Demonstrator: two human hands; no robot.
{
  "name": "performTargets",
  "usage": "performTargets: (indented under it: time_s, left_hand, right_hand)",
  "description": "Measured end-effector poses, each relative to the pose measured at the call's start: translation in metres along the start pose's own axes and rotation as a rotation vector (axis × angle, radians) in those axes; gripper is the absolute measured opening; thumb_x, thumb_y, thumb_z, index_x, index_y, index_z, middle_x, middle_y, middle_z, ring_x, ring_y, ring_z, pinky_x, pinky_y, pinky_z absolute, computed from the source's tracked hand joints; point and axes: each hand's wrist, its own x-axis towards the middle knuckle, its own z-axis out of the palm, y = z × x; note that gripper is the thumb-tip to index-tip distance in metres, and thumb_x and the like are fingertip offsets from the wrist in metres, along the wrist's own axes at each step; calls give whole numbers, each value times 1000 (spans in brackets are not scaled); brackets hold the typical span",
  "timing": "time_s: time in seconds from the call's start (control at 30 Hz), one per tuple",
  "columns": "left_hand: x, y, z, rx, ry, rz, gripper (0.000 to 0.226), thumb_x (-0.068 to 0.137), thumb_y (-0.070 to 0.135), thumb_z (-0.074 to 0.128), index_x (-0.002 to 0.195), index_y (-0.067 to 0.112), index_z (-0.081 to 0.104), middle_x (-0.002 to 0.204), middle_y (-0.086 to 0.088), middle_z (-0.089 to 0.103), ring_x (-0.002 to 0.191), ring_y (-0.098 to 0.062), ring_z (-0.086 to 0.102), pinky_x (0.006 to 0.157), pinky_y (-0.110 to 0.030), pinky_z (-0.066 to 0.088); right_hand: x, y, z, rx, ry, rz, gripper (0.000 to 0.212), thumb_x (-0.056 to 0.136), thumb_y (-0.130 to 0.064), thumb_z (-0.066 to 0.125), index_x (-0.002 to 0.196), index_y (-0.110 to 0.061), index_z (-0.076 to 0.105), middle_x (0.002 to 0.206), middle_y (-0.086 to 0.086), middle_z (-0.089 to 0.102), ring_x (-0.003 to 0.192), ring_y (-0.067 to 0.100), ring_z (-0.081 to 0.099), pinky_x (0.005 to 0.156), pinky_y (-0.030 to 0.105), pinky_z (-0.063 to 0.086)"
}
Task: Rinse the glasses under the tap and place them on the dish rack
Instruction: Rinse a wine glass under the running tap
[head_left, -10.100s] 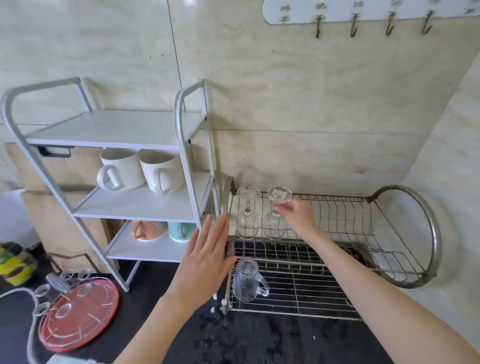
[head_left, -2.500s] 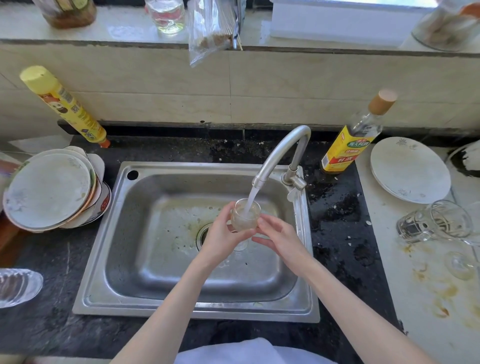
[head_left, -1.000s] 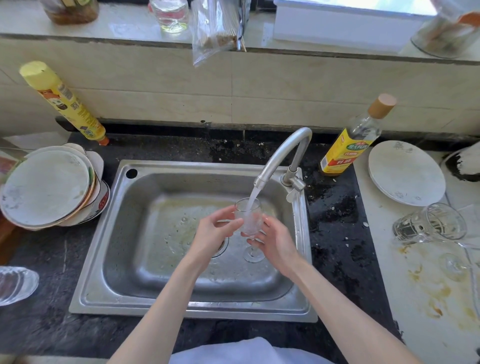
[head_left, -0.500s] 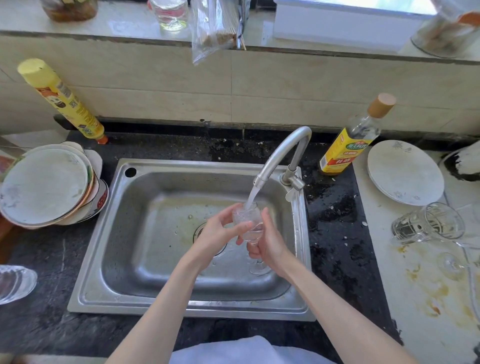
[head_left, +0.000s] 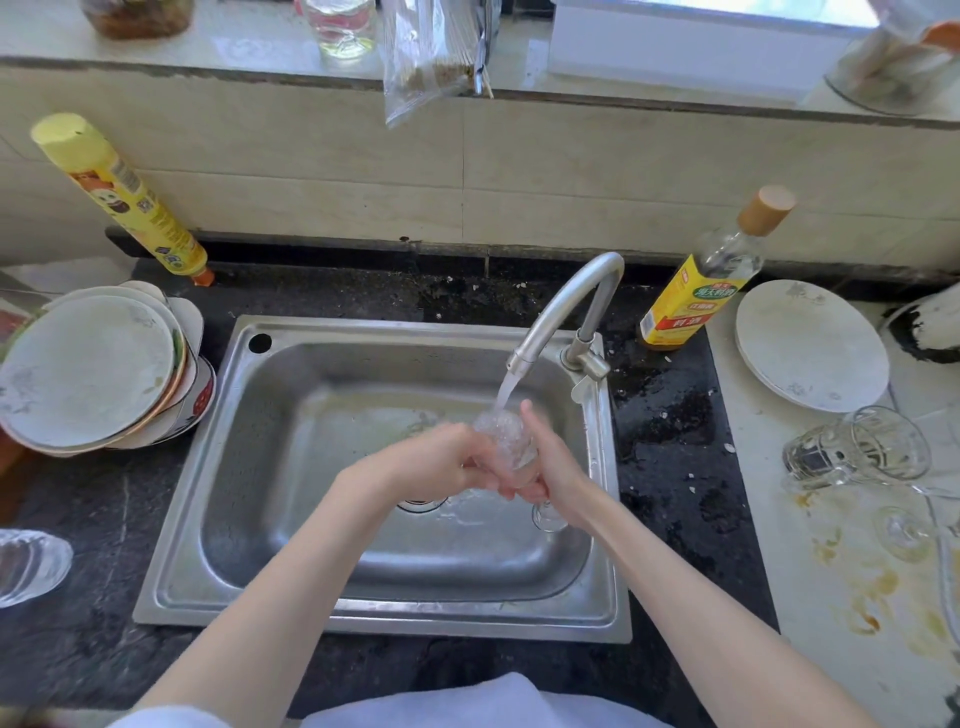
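Stemmed glass (head_left: 506, 439) sits over the sink (head_left: 363, 618), right under the tap (head_left: 563, 306), water stream landing on its bowl. Both hands wrap it: left hand (head_left: 441, 462) grip closed around the bowl from the left, fingers curled on the glass; right hand (head_left: 553, 462) grip closed on it from the right, thumb pointing up beside the stream. Glass foot pokes out below the right hand, above the sink floor, a bit blurred. Exact tilt of the glass hard to tell through the water and fingers. Drain partly hidden behind the left wrist. On the dark tabletop (head_left: 670, 452) left of the sink: stack of plates (head_left: 88, 374), with a yellow spray can (head_left: 119, 195) leaning against the wall behind it. Clear ribbed glass item (head_left: 28, 566) at the far left edge. Right of the tap: oil bottle (head_left: 701, 280) with yellow label and wooden-looking cap, tilted in view. Further right, a white plate (head_left: 810, 345), a glass mug (head_left: 857, 452) lying on its side, and another stemmed glass foot (head_left: 904, 532) near it on the stained pale surface. Window ledge on top holds jars and a plastic bag.
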Motion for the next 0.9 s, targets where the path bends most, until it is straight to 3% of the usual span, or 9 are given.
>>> performTargets:
  time_s: [0.1, 0.17, 0.27, 0.43, 0.6, 0.7, 0.8, 0.83, 0.9]
  left_hand:
    - [5, -2, -3, -1, 95, -71, 11, 82, 6, 67, 85, 15, 74, 80, 6, 72, 73, -5, 62, 73, -16, 46]
    - [6, 1, 0, -90, 250, -103, 10, 79, 5, 70, 74, 13, 68, 60, 13, 63, 56, 3, 55, 58, -10, 41]
    - [7, 4, 6, -127, 332, -92, 23, 80, 8, 71, 68, 20, 55, 62, 14, 56, 52, 6, 50, 54, -10, 37]
    - [4, -2, -5, 6, 114, -101, 13, 77, 14, 74, 70, 22, 67, 70, 14, 65, 62, 6, 54, 64, -9, 39]
    - [7, 0, 1, -115, 392, -152, 30, 69, 12, 80, 62, 20, 53, 59, 13, 54, 51, 5, 46, 53, -14, 35]
    - [2, 3, -3, -142, 151, -64, 19, 81, 9, 71, 80, 28, 68, 75, 18, 66, 64, 1, 58, 65, -15, 45]
    - [-2, 8, -5, -111, -115, -80, 27, 86, 5, 63, 95, 29, 73, 77, 23, 68, 63, -2, 61, 71, -11, 45]
    - [0, 7, -4, -96, -97, -96, 23, 84, 5, 65, 93, 24, 75, 75, 18, 69, 61, -5, 61, 69, -12, 45]
    - [3, 5, -2, -74, 52, -141, 10, 79, 8, 71, 81, 17, 75, 70, 8, 69, 61, -12, 60, 65, -17, 45]
  right_hand:
    - [0, -2, -2, -16, -72, -34, 73, 85, -74, 16, 62, -18, 58, 58, 8, 33, 46, 12, 14, 43, 21, 11]
    - [-1, -2, 0, -19, -69, -118, 63, 85, -73, 26, 90, -25, 66, 69, 8, 37, 56, 14, 17, 50, 23, 14]
    - [-3, -1, 1, -43, 15, -164, 61, 87, -62, 43, 125, -16, 52, 65, -12, 48, 44, -2, 37, 44, 13, 25]
    - [-1, 0, -2, -18, -95, -58, 76, 91, -65, 12, 79, -11, 64, 46, -5, 51, 33, 5, 29, 33, 15, 17]
    - [4, 1, 7, -44, 7, -171, 67, 86, -69, 35, 123, -16, 49, 77, -6, 52, 55, -1, 46, 52, 13, 38]
    - [5, -1, 6, -18, -18, -155, 67, 89, -66, 29, 120, -12, 54, 66, -5, 54, 45, 3, 48, 45, 15, 37]
    - [0, -8, 3, -86, -54, -5, 72, 90, -66, 18, 113, -15, 64, 82, 23, 65, 71, 31, 63, 67, 29, 47]
    - [-2, -9, 1, -86, -99, 37, 78, 90, -66, 15, 110, -8, 64, 86, 27, 66, 75, 35, 65, 67, 28, 46]
    - [0, -5, 1, -37, -198, 26, 85, 87, -72, 13, 94, -4, 64, 64, 12, 62, 48, 21, 53, 47, 22, 33]
